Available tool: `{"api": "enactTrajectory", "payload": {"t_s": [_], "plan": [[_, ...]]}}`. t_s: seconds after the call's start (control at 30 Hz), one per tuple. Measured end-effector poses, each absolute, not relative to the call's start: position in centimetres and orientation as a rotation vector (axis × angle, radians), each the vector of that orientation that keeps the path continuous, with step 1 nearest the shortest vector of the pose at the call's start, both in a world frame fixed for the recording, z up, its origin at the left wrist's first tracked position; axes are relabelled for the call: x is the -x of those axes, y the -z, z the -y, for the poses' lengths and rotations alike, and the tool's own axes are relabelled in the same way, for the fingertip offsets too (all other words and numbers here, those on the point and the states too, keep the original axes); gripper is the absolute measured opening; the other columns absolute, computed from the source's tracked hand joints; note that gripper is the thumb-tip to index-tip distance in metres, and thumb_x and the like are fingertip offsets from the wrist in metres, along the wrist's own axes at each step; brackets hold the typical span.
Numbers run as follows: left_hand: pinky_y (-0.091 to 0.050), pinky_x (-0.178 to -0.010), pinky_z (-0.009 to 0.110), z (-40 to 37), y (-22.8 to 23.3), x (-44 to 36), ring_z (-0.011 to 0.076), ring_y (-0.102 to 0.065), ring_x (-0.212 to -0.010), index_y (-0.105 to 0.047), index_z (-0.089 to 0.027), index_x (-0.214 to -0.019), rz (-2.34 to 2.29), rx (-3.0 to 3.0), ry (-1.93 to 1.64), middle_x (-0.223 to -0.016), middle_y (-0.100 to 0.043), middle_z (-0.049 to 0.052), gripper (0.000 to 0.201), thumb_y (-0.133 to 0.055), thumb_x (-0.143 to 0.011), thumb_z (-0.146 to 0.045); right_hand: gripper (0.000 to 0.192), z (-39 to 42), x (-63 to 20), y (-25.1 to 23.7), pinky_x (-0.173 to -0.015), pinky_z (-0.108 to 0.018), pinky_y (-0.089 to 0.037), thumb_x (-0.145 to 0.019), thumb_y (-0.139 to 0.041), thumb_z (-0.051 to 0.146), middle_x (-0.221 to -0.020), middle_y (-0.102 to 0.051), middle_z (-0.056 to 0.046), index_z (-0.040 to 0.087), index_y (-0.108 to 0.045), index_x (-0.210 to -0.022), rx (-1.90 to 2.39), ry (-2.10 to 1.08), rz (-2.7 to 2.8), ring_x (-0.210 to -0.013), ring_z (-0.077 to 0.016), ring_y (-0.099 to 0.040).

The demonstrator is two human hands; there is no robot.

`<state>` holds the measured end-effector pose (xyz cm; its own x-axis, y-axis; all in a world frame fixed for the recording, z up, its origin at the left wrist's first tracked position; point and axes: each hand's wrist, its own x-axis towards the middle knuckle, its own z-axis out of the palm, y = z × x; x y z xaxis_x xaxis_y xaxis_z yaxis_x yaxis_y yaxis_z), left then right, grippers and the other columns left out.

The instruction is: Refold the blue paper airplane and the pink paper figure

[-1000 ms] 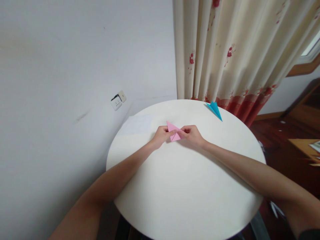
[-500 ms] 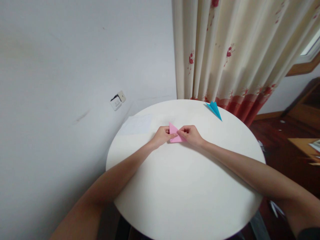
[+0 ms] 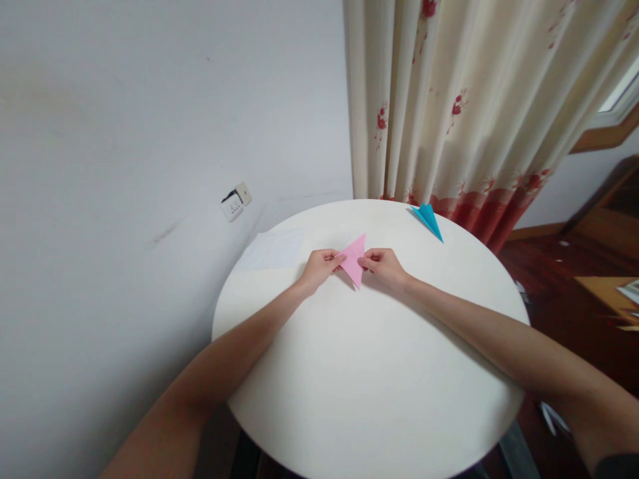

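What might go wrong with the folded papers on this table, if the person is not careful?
The left hand and right hand both pinch the pink paper; pulling unevenly might tear or misalign it.
The blue folded paper lies near the far edge of the table, so a bump could perhaps knock it off.

place: room, apparently in a home; floral curtain (image 3: 469, 73); wall socket (image 3: 232, 207); dark reddish floor (image 3: 554, 299); round white table (image 3: 374, 379)
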<state>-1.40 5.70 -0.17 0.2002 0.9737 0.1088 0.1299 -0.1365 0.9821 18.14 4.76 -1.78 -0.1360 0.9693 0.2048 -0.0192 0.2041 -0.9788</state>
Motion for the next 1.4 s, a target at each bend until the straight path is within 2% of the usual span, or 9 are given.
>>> {"api": "enactTrajectory", "payload": {"t_s": [0.17, 0.37, 0.47, 0.53, 0.63, 0.7, 0.87, 1.03, 1.4], "plan": [[-0.047, -0.060, 0.025, -5.9, 0.4, 1.3, 0.0147, -0.061, -0.065, -0.069, -0.014, -0.077, -1.102, -1.544, -1.158, -0.074, -0.069, 0.006, 0.043, -0.074, -0.075, -0.056, 0.026, -4.5, -18.1, 1.5, -0.052, -0.026, -0.033, -0.065, -0.075, 0.040, -0.059, -0.063, -0.002, 0.017, -0.064, -0.060, 1.020, -1.183, 1.431, -0.053, -0.0111, -0.047], [-0.049, -0.064, 0.028, -6.2, 0.7, 1.4, 0.0173, -0.062, -0.069, -0.067, -0.016, -0.080, -1.110, -1.614, -1.180, -0.077, -0.069, 0.006, 0.038, -0.067, -0.082, -0.054, 0.027, -4.4, -18.2, 1.4, -0.052, -0.025, -0.035, -0.064, -0.077, 0.040, -0.059, -0.065, -0.004, 0.017, -0.063, -0.060, 1.032, -1.208, 1.427, -0.053, -0.0116, -0.049], [-0.053, -0.068, 0.029, -6.0, 0.7, 1.3, 0.0179, -0.064, -0.082, -0.066, -0.018, -0.095, -1.154, -1.757, -1.304, -0.098, -0.067, 0.007, 0.023, -0.068, -0.082, -0.038, 0.025, -4.4, -18.2, 1.4, -0.052, -0.026, -0.037, -0.065, -0.076, 0.038, -0.060, -0.066, -0.005, 0.017, -0.063, -0.060, 1.062, -1.173, 1.386, -0.053, -0.0124, -0.053], [-0.054, -0.073, 0.030, -5.6, 0.6, 1.0, 0.0194, -0.062, -0.096, -0.064, -0.020, -0.100, -1.170, -1.924, -1.373, -0.113, -0.062, 0.008, 0.021, -0.069, -0.081, -0.027, 0.024, -4.4, -18.3, 1.4, -0.052, -0.025, -0.038, -0.066, -0.075, 0.037, -0.059, -0.066, -0.006, 0.017, -0.063, -0.059, 1.083, -1.151, 1.341, -0.054, -0.0127, -0.054], [-0.055, -0.084, 0.033, -4.8, 0.8, 0.5, 0.0228, -0.056, -0.114, -0.065, -0.020, -0.095, -1.122, -2.138, -1.300, -0.120, -0.056, 0.010, 0.015, -0.071, -0.080, -0.022, 0.023, -4.4, -18.4, 1.4, -0.053, -0.025, -0.039, -0.066, -0.075, 0.035, -0.058, -0.065, -0.004, 0.017, -0.061, -0.059, 1.063, -1.158, 1.293, -0.054, -0.0131, -0.055], [-0.055, -0.089, 0.034, -4.4, 1.0, 0.1, 0.0243, -0.054, -0.120, -0.065, -0.019, -0.092, -1.065, -2.151, -1.214, -0.121, -0.055, 0.011, 0.018, -0.075, -0.078, -0.023, 0.023, -4.3, -18.3, 1.4, -0.054, -0.026, -0.040, -0.066, -0.075, 0.036, -0.059, -0.065, -0.003, 0.017, -0.061, -0.062, 1.024, -1.181, 1.296, -0.056, -0.0134, -0.056], [-0.057, -0.086, 0.034, -4.0, 1.2, -0.5, 0.0212, -0.060, -0.108, -0.060, -0.016, -0.082, -0.971, -1.922, -1.130, -0.120, -0.054, 0.010, 0.023, -0.078, -0.075, -0.027, 0.031, -4.3, -18.1, 1.5, -0.056, -0.026, -0.042, -0.066, -0.077, 0.043, -0.063, -0.063, 0.000, 0.017, -0.061, -0.066, 0.903, -1.201, 1.379, -0.057, -0.0125, -0.053], [-0.056, -0.085, 0.034, -3.8, 0.7, -0.7, 0.0170, -0.063, -0.096, -0.057, -0.016, -0.083, -0.890, -1.760, -1.080, -0.116, -0.057, 0.009, 0.025, -0.077, -0.075, -0.028, 0.042, -4.0, -17.9, 1.4, -0.057, -0.027, -0.042, -0.067, -0.079, 0.055, -0.064, -0.061, 0.000, 0.018, -0.061, -0.068, 0.828, -1.200, 1.436, -0.059, -0.0125, -0.052], [-0.050, -0.093, 0.035, -4.0, 0.0, -0.5, 0.0182, -0.063, -0.097, -0.056, -0.017, -0.085, -0.795, -1.736, -1.073, -0.108, -0.063, 0.006, 0.031, -0.078, -0.075, -0.036, 0.042, -4.1, -18.1, 1.4, -0.059, -0.027, -0.045, -0.070, -0.079, 0.056, -0.069, -0.061, 0.000, 0.018, -0.062, -0.075, 0.765, -1.204, 1.471, -0.061, -0.0127, -0.054]]}}
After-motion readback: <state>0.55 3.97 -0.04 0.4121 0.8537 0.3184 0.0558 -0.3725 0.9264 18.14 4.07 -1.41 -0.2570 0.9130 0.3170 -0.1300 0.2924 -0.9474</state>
